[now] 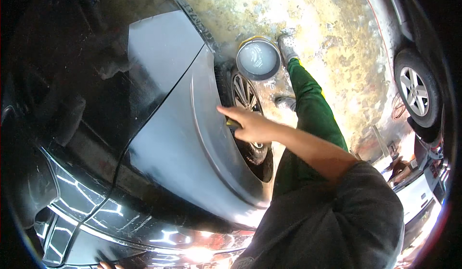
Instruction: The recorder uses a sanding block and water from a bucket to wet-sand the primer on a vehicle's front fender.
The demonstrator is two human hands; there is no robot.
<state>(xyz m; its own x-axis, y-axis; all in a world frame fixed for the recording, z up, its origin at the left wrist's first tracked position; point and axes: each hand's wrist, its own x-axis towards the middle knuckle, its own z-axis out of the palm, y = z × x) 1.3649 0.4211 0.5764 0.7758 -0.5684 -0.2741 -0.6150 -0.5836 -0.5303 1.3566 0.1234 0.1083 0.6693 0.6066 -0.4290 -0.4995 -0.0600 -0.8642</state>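
Observation:
My right hand reaches out from a dark grey sleeve to the wheel-arch edge of a car's dull grey fender. It presses a small yellow and black pad against the panel, with the index finger stretched along the surface. Only the fingertips of my left hand show at the bottom edge, resting on the glossy black front of the car, near the headlight. The front wheel sits just behind the right hand.
A round bucket of grey liquid stands on the stained concrete floor beside the wheel. My legs in green trousers and my shoes are next to it. Another dark car's wheel is at the right.

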